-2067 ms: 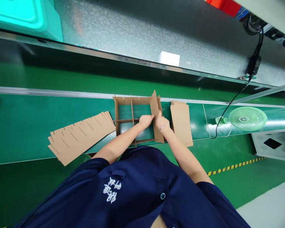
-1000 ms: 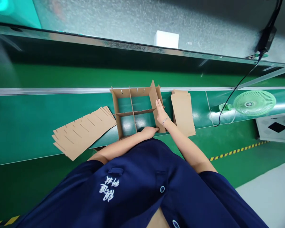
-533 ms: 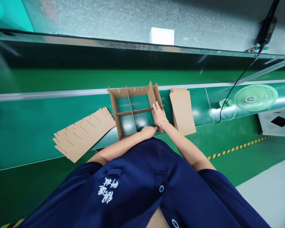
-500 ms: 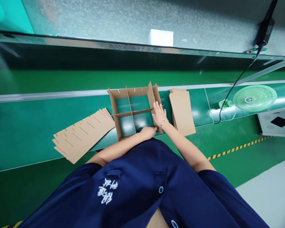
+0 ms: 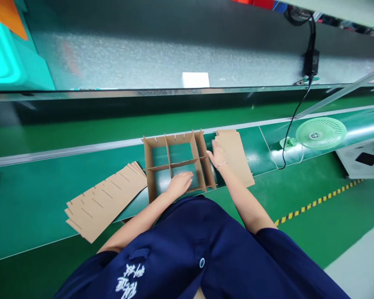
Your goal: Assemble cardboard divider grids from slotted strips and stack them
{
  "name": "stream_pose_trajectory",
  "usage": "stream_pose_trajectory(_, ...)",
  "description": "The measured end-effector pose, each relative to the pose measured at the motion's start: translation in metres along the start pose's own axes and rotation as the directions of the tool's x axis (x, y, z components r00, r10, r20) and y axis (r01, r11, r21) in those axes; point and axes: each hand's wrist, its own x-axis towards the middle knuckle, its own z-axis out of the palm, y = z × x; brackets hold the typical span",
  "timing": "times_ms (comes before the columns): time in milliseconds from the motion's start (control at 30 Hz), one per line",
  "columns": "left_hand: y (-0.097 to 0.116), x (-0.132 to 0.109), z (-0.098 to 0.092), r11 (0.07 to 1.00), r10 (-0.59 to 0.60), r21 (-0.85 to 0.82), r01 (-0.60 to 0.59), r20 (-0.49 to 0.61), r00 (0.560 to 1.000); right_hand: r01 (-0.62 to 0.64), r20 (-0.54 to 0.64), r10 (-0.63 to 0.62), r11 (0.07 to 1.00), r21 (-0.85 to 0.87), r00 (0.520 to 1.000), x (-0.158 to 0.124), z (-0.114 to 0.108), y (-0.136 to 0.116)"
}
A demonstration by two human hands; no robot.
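A brown cardboard divider grid (image 5: 177, 162) stands on the green conveyor belt (image 5: 50, 187), its slotted strips crossing to form several cells. My left hand (image 5: 180, 184) rests on the grid's near edge, fingers loosely spread. My right hand (image 5: 218, 153) lies flat and open on the left edge of a stack of plain cardboard strips (image 5: 235, 155) just right of the grid. A fanned pile of slotted cardboard strips (image 5: 106, 198) lies to the grid's left.
A small green fan (image 5: 320, 133) sits at the right with a black cable (image 5: 294, 116) running up to a plug. A white box (image 5: 195, 79) stands on the grey shelf behind the belt. A yellow-black floor stripe (image 5: 318, 201) runs at the right.
The right-hand strip now sits seated in the grid. My right hand left it and moved right onto the plain strip stack. My left hand slid left along the near edge. The view shifted.
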Motion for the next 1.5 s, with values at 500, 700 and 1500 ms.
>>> stream_pose_trajectory(500, -0.057, 0.053, -0.008, 0.950, -0.243, 0.144, 0.277, -0.219, 0.945, -0.308, -0.031, 0.306, 0.948, -0.080, 0.951, -0.066, -0.098, 0.051)
stream_pose_trajectory(700, -0.051, 0.067, -0.010, 0.957, -0.237, 0.111, 0.268, -0.234, 0.943, -0.056, 0.041, 0.052, 0.994, 0.090, 0.998, -0.042, -0.112, -0.029)
stream_pose_trajectory(1500, -0.060, 0.071, 0.004, 0.974, -0.156, 0.100, 0.202, -0.350, 0.924, -0.047, 0.238, 0.100, 0.975, -0.216, 0.966, -0.010, -0.114, -0.096)
